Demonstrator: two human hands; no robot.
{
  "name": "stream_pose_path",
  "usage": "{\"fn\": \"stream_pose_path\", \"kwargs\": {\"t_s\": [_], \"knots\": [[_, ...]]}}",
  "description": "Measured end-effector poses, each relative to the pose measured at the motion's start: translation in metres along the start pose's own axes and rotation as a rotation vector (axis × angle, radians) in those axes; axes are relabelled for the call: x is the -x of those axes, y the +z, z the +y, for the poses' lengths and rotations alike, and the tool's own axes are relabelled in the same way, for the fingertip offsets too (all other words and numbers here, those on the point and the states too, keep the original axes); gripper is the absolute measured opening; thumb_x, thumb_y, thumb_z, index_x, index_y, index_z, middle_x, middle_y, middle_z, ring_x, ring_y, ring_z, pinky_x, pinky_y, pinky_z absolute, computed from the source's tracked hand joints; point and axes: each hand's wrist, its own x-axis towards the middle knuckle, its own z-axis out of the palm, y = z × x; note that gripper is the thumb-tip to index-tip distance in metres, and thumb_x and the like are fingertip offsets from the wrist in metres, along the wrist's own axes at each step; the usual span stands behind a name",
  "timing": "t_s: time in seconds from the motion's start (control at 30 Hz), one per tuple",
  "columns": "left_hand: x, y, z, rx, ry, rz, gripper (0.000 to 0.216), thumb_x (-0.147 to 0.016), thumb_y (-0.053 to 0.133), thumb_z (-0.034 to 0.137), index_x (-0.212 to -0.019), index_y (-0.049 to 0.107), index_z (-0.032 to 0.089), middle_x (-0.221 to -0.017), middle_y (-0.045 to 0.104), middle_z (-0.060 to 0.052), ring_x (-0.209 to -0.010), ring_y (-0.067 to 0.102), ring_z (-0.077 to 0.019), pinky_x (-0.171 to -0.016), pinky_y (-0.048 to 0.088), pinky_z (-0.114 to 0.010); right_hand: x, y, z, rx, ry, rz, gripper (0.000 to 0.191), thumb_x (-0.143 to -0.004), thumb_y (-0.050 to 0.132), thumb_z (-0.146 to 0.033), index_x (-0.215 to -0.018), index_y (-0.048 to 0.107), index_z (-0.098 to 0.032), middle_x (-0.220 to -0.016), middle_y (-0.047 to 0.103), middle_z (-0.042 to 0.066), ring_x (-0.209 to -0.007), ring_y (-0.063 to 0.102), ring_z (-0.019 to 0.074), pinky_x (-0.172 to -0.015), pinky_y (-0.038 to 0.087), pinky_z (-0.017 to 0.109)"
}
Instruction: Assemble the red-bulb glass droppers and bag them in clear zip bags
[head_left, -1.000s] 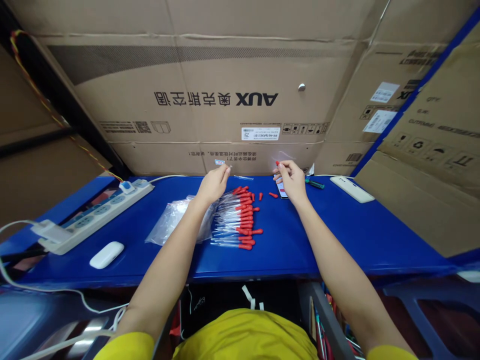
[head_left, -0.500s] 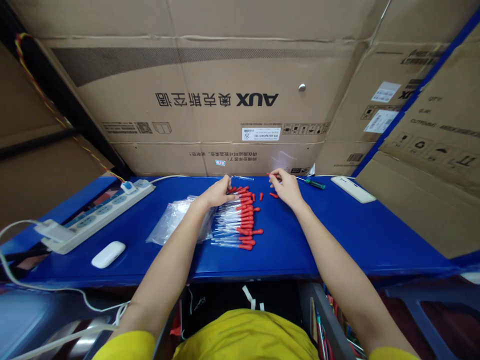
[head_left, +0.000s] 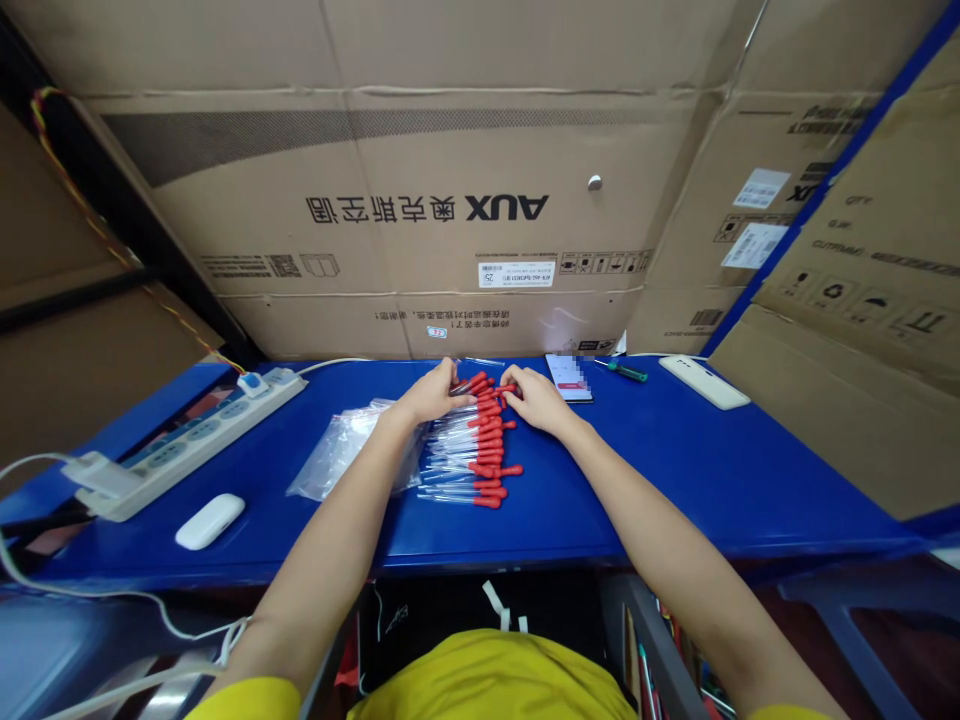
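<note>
Droppers with clear tubes and red rubber bulbs lie side by side in a pile on the blue table, bulbs to the right. My left hand is closed at the far end of the pile, its fingers around a few droppers there. From the right, my right hand pinches a red rubber bulb at the far bulb ends. Its fingertips partly hide whether a tube is in that bulb. Under and beside my left forearm lies a clear plastic bag, next to the tubes.
A phone with a lit screen lies behind my right hand, near a green-handled screwdriver and a pale phone or case. On the left are a power strip and a white earbud case. Cardboard walls the back.
My right hand has moved left with a red bulb to the droppers, beside my left hand. The lit phone screen now shows where that hand was. My left hand has hardly moved.
</note>
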Motion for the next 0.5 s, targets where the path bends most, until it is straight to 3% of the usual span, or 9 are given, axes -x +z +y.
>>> {"fn": "stream_pose_path", "kwargs": {"t_s": [0.07,0.27,0.5], "knots": [[-0.001,0.0,0.0,-0.015,-0.002,-0.005,0.049,-0.081,0.081,0.049,-0.095,0.042,0.025,-0.092,0.066,-0.007,-0.081,0.063,-0.0255,-0.071,0.044,-0.035,-0.001,0.004,0.0,0.006,0.001,-0.009,0.017,-0.093,0.066,-0.014,-0.107,0.065,-0.025,-0.093,0.068,0.003,-0.09,0.062,0.0224,-0.084,0.047,0.031],[-0.002,0.004,-0.001,-0.029,-0.015,0.014,0.029,-0.095,0.064,0.041,-0.094,0.04,0.025,-0.09,0.068,-0.007,-0.08,0.065,-0.0256,-0.071,0.044,-0.035,-0.008,0.01,-0.004,0.02,-0.021,-0.042,0.016,-0.095,0.069,-0.016,-0.109,0.067,-0.024,-0.102,0.062,0.005,-0.096,0.062,0.0224,-0.089,0.047,0.032],[-0.002,0.005,-0.001,0.003,-0.035,0.016,0.027,-0.096,0.064,0.039,-0.093,0.04,0.025,-0.093,0.072,-0.01,-0.082,0.069,-0.0267,-0.072,0.047,-0.036,-0.011,0.003,-0.003,0.117,-0.1,-0.108,0.019,-0.094,0.066,-0.012,-0.109,0.068,-0.024,-0.098,0.062,0.004,-0.094,0.062,0.0232,-0.087,0.044,0.032]]}}
